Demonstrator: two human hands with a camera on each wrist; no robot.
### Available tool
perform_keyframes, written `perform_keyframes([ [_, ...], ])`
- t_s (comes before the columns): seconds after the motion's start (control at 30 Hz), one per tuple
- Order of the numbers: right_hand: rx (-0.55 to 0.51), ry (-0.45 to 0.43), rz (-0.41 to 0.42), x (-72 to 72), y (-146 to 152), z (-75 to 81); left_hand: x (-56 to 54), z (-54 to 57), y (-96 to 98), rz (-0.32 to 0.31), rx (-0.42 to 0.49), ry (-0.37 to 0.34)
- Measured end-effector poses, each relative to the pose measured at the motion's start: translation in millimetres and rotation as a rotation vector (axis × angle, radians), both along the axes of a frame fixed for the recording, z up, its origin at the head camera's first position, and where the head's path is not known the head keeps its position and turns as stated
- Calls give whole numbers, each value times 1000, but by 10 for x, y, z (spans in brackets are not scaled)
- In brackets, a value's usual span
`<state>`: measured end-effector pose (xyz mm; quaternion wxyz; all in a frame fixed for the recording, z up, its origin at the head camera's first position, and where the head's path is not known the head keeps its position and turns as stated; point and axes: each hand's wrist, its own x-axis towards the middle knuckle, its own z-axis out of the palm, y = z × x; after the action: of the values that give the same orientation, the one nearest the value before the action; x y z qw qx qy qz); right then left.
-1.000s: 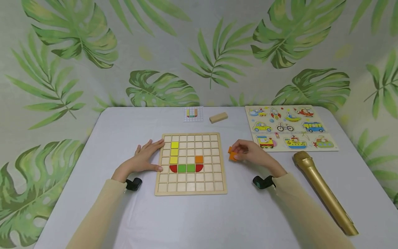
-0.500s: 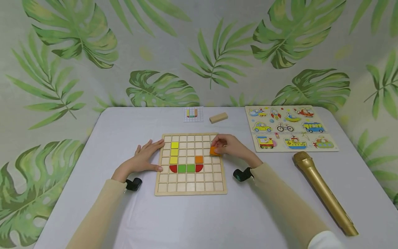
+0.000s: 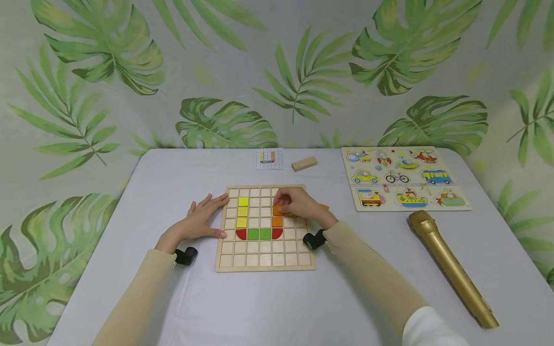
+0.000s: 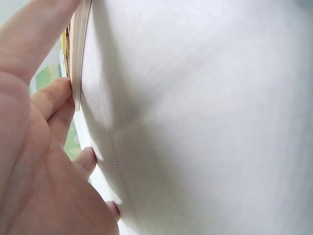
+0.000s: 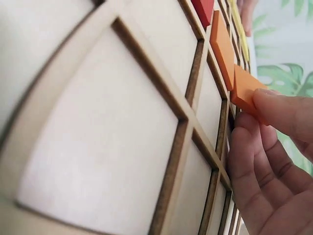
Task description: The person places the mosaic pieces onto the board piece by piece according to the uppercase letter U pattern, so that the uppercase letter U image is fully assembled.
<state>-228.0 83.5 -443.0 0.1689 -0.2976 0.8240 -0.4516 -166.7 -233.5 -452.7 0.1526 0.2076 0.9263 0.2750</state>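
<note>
My right hand (image 3: 301, 202) pinches an orange square tile (image 5: 246, 88) between thumb and fingers. The tile is tilted over the gridded wooden board (image 3: 266, 268), one edge down by the cell just beyond a laid orange tile (image 3: 277, 221). Straight-fingered, my left hand (image 3: 196, 222) rests at the board's left edge, thumb and fingertips against the rim. On the board lie a column of yellow tiles (image 3: 242, 211), two green tiles (image 3: 259, 234) and two red rounded tiles (image 3: 241, 234). Another orange tile (image 3: 324, 206) shows beyond my right wrist, partly hidden.
A small pattern card (image 3: 269, 158) and a wooden block (image 3: 304, 163) lie behind the board. At the back right is a vehicle puzzle board (image 3: 407, 179). A gold microphone (image 3: 452, 269) lies to the right of my right forearm.
My right hand has moved left from beside the board to over its cells, bringing one orange tile along. The other orange tile stays on the table. My left hand has not moved.
</note>
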Motion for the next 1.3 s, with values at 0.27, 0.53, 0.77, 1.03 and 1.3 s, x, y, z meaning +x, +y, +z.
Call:
perform_keyframes([
  [0.27, 101, 30, -33, 27, -51, 37, -3, 11, 4, 4, -3, -2],
  [0.53, 155, 90, -29, 41, -63, 34, 3, 30, 5, 2, -2, -10],
  [0.77, 73, 61, -52, 19, 27, -11, 3, 7, 5, 1, 0, -9],
  [1.03, -87, -116, -134, 11, 355, 54, 14, 12, 11, 0, 11, -3],
  [1.3, -159, -236, -240, -31, 809, 25, 11, 20, 11, -1, 4, -2],
])
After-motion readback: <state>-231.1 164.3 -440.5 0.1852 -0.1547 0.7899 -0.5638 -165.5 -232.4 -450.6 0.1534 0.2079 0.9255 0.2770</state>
